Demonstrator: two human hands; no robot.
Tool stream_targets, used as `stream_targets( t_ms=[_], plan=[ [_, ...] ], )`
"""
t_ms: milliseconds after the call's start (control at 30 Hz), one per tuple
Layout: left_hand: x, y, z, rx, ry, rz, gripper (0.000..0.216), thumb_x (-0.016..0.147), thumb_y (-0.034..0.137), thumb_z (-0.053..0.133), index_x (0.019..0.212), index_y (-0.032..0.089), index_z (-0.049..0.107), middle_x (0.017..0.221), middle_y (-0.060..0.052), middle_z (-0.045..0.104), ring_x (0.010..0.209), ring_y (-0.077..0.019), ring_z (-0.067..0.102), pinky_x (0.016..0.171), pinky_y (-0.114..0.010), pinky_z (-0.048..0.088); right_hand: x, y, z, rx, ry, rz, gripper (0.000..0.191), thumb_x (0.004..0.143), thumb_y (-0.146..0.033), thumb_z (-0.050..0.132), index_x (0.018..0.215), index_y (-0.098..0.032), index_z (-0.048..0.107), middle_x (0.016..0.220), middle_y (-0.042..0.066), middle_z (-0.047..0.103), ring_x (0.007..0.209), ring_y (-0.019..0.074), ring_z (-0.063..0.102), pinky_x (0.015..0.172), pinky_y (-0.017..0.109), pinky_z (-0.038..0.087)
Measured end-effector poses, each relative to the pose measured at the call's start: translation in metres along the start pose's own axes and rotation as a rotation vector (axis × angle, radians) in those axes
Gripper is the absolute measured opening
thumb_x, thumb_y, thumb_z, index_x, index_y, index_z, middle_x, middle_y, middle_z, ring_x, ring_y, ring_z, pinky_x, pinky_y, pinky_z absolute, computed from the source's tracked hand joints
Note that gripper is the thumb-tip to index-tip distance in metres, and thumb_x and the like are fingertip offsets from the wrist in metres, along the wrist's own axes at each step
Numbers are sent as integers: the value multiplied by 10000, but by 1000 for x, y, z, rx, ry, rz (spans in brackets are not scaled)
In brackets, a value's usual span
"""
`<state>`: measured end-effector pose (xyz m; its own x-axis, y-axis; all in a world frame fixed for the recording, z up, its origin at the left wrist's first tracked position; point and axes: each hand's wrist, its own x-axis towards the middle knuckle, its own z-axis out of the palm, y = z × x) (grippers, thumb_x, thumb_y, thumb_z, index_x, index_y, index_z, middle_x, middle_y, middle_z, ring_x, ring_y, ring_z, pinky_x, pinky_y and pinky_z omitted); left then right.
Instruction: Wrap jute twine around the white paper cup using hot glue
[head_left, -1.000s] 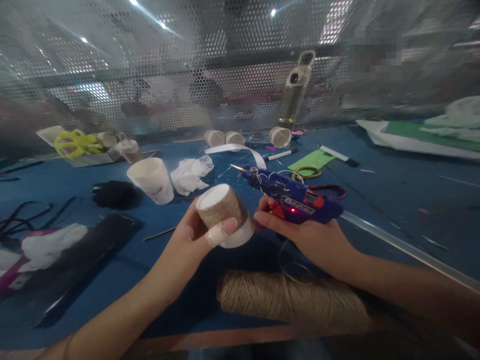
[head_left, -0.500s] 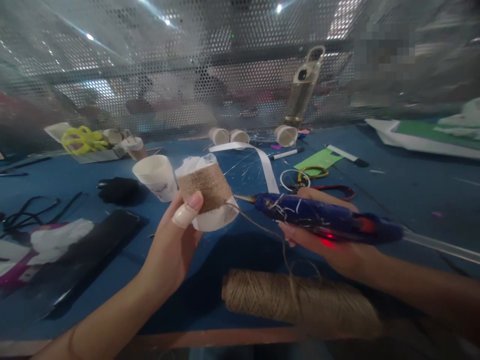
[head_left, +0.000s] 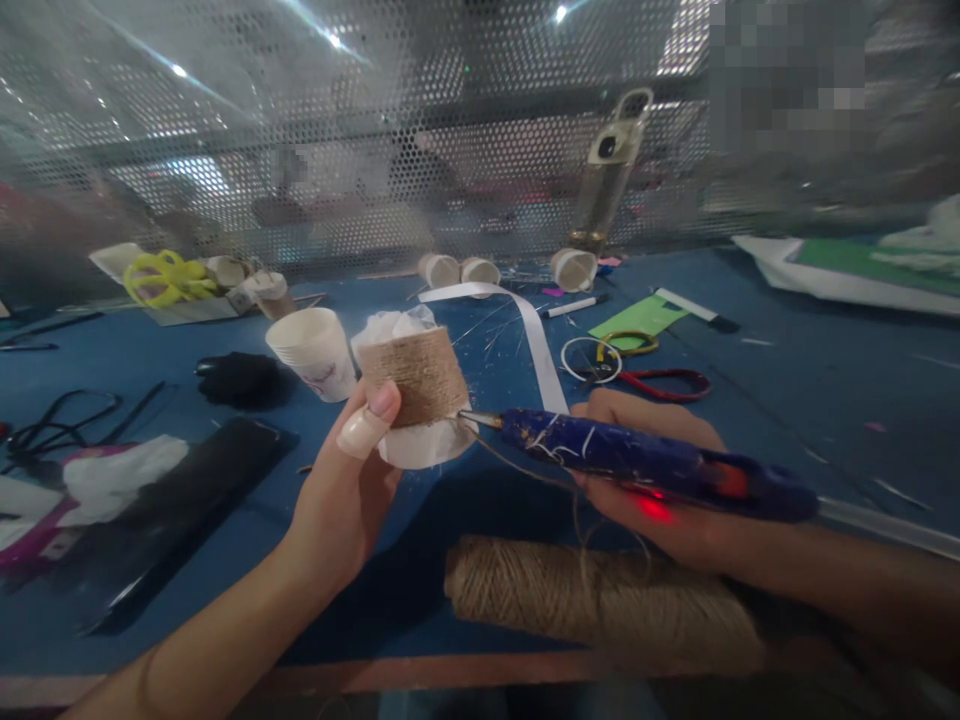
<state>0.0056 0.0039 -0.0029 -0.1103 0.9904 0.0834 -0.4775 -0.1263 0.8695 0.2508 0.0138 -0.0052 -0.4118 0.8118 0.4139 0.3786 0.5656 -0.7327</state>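
My left hand [head_left: 356,460] is closed around a white paper cup [head_left: 427,448] tilted on its side. Brown jute twine [head_left: 420,375] is wound around much of the cup, and crumpled white plastic [head_left: 394,325] sticks out of its left end. In my right hand [head_left: 660,510] is a blue hot glue gun [head_left: 607,450] with a red light and a clear glue stick in its back. Its metal nozzle meets the cup at the edge of the winding. From there a loose strand of twine runs down to the large twine spool [head_left: 585,595] lying near the table's front edge.
White stacked cups [head_left: 311,350] stand left of the held cup. Red-handled scissors [head_left: 664,384], a white paper strip [head_left: 536,345] and a marker [head_left: 574,307] lie beyond my right hand. A clear bottle [head_left: 607,175] stands by the perforated metal screen. A black pouch [head_left: 187,510] lies left.
The glue gun has moved left and slightly down, bringing its nozzle onto the cup's twine edge. The cup has turned a little in my left hand.
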Motion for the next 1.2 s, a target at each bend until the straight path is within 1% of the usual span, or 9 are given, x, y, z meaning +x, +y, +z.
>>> stream_targets(
  t_ms=[100,200,267,400,567,700,867,1033,1200],
  plan=[
    [-1,0,-1,43,26,8,757,788,483,899,1483,314,651,1076,9,833,951,-249,789,781,-340,605,0,1,-1,-3,-46,-15,251,866,-189,665,742,-270,463,629,-86,536,535,110,473,481,265,344],
    [-2,-1,-3,70,46,-19,787,740,530,926,1451,301,679,1082,-5,835,991,-267,791,846,-355,616,-1,1,0,8,-65,-32,230,858,-227,646,749,-275,450,623,-84,530,526,113,460,477,266,353],
    [-2,-1,-4,78,55,-27,777,718,531,944,1420,303,700,1098,-7,834,1045,-274,785,930,-372,616,-2,1,0,11,-62,-39,223,854,-250,630,753,-276,433,620,-84,511,520,113,431,468,268,332],
    [0,-2,-4,93,52,2,681,756,488,926,1377,295,725,1153,-19,827,1142,-297,767,1050,-423,596,-1,-1,-2,-11,-62,-27,218,842,-188,636,758,-271,453,623,-80,526,537,113,462,479,263,336],
    [1,-2,-3,82,53,24,658,764,477,921,1365,290,733,1134,-21,824,1174,-314,758,1082,-459,592,1,-4,-7,-45,-73,-11,190,869,-212,632,762,-271,486,640,-68,564,538,121,505,479,262,384],
    [0,-3,-3,86,53,15,679,767,473,920,1394,307,717,1204,-18,815,1241,-317,736,1096,-446,586,1,-5,-8,-60,-88,-2,186,859,-232,649,757,-273,499,644,-67,579,539,124,522,479,263,398],
    [-1,-3,-6,96,34,-11,642,784,475,917,1382,341,727,1223,6,811,1233,-290,740,1059,-398,607,-2,-8,-6,-52,-61,2,128,892,-243,606,784,-277,546,654,-67,570,541,123,501,463,267,363],
    [0,-4,-6,114,70,9,658,752,488,937,1363,341,742,1228,2,808,1149,-279,750,938,-374,644,-2,-7,-5,-49,-63,-7,144,890,-231,613,779,-280,536,646,-78,559,536,119,500,459,267,376],
    [2,-3,-5,127,78,34,697,773,481,911,1423,340,705,1231,0,786,1074,-256,726,811,-342,617,1,-4,-7,-63,-78,-27,187,881,-213,635,762,-276,505,629,-84,551,529,117,506,464,263,389]
  ],
)
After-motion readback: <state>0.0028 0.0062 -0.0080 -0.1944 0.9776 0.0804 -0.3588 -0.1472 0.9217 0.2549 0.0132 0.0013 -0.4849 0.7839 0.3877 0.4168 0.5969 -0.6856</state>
